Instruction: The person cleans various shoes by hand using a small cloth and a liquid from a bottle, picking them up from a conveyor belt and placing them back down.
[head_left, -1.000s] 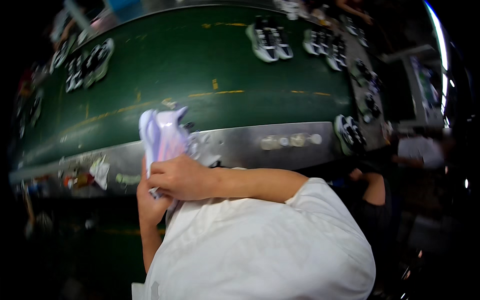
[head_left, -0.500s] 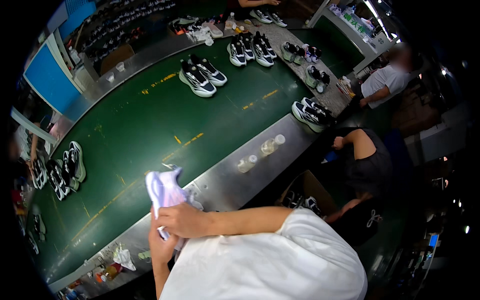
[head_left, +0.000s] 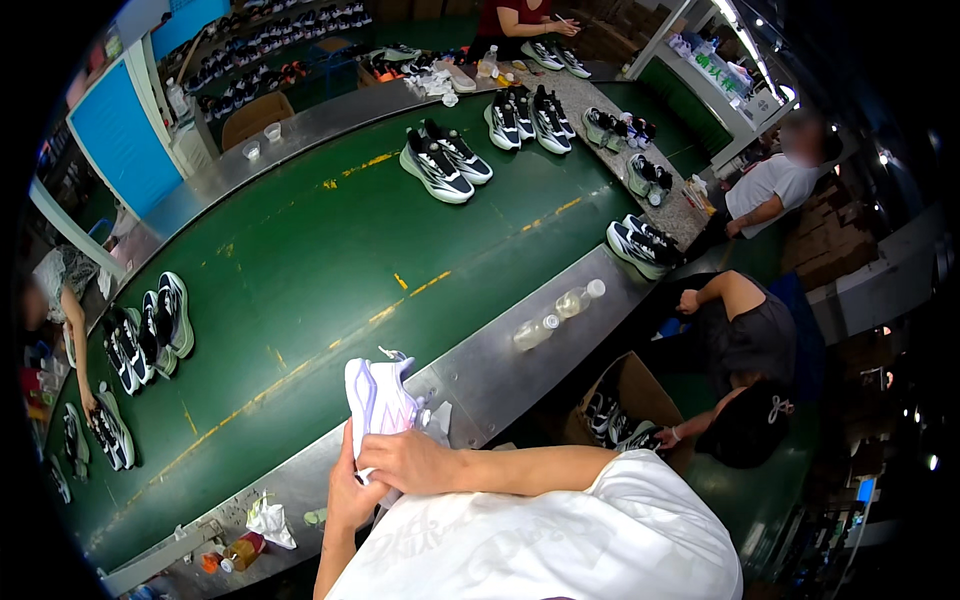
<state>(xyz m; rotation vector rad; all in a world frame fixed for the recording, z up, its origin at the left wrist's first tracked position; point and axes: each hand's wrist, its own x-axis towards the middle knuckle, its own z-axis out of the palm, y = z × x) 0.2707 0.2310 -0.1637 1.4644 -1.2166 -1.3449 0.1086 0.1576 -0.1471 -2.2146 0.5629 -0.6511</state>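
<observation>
While you stand at the near side, the green-topped counter (head_left: 300, 310) runs broadly across your view, marked with worn yellow lines and bordered on your side by a steel edge (head_left: 480, 392). To your right, near that edge, a co-worker in a dark cap (head_left: 748, 424) bends beside an open cardboard box (head_left: 655, 395) with sneakers in it. Black-and-white sneakers (head_left: 445, 165) stand in pairs and groups toward the far side, at the left and by the right end.

Directly before you, the white-and-lavender sneaker (head_left: 385, 395) is held up over the steel edge, its sole side turned leftward and its lower end in your grip. Your left hand (head_left: 347, 492) is wrapped around that lower end from the left. Your right hand (head_left: 408, 462) pinches the same end from the right, fingers bent over it, just beside the left one.

Smaller still, crumpled white wrapping (head_left: 270, 522) lies to your left near an amber bottle (head_left: 243, 550), and two clear bottles (head_left: 537, 331) with white caps sit close together on the steel edge to your right.
</observation>
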